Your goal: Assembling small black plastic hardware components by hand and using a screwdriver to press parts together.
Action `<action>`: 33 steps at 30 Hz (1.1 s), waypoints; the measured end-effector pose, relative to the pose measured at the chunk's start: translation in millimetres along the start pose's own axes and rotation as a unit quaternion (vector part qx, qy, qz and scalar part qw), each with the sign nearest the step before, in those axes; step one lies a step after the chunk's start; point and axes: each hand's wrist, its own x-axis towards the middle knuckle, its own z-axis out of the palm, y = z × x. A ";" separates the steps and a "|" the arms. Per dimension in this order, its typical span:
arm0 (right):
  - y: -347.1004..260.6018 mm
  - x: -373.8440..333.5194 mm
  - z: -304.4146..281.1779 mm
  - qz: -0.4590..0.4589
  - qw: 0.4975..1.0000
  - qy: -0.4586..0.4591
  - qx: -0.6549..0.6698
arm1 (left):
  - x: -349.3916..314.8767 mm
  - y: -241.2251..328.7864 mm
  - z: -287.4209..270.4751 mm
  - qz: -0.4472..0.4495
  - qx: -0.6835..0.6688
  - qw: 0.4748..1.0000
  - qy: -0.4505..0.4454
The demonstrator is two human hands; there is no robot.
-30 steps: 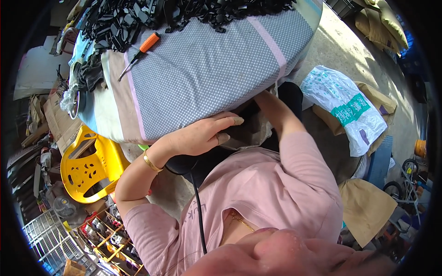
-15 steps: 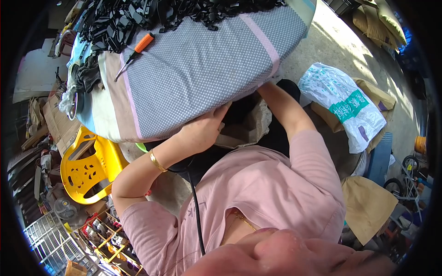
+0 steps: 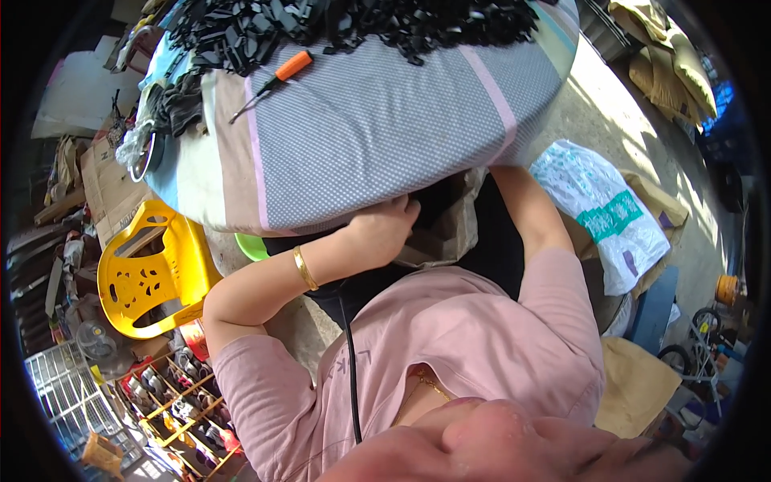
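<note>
My left hand (image 3: 387, 231) is at the near edge of the cloth-covered table (image 3: 377, 136), its fingers curled closed beside the rim of an open brown paper sack (image 3: 459, 229). What those fingers hold, if anything, is hidden. The sack sits between my body and the table, its inside dark. My right forearm (image 3: 530, 205) reaches past the sack's right side, and the table edge covers that hand and its fingers. On the cloth lies a screwdriver (image 3: 293, 66) with an orange and black handle. A large heap of small black plastic pieces (image 3: 321, 24) covers the table's far side.
A yellow plastic chair (image 3: 157, 277) stands at the left, near a light green basin (image 3: 252, 247). Dark gloves (image 3: 181, 104) lie at the table's left edge. To the right is a white and teal plastic bag (image 3: 606, 217) on the floor. A black cable (image 3: 350, 361) hangs down my front.
The view has shifted, so the table and chair sit differently in it. My left hand has drawn slightly away from the table edge, with fingers more curled. The right hand stays beneath the edge.
</note>
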 end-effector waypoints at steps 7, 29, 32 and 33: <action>-71.9 -41.3 107.6 -0.056 0.994 -0.027 -0.095 | -28.5 -1.5 -61.1 0.103 -0.391 0.913 -0.053; -137.7 53.4 19.8 -0.016 0.980 -0.132 -0.147 | -34.0 -218.9 -78.0 -0.303 -0.073 0.887 0.340; -140.7 53.2 16.4 0.002 0.979 -0.143 -0.143 | -17.9 -224.0 -86.1 -0.292 -0.122 0.885 0.341; -144.6 54.7 20.8 0.007 0.981 -0.128 -0.143 | -11.7 -223.1 -89.1 -0.280 -0.133 0.885 0.348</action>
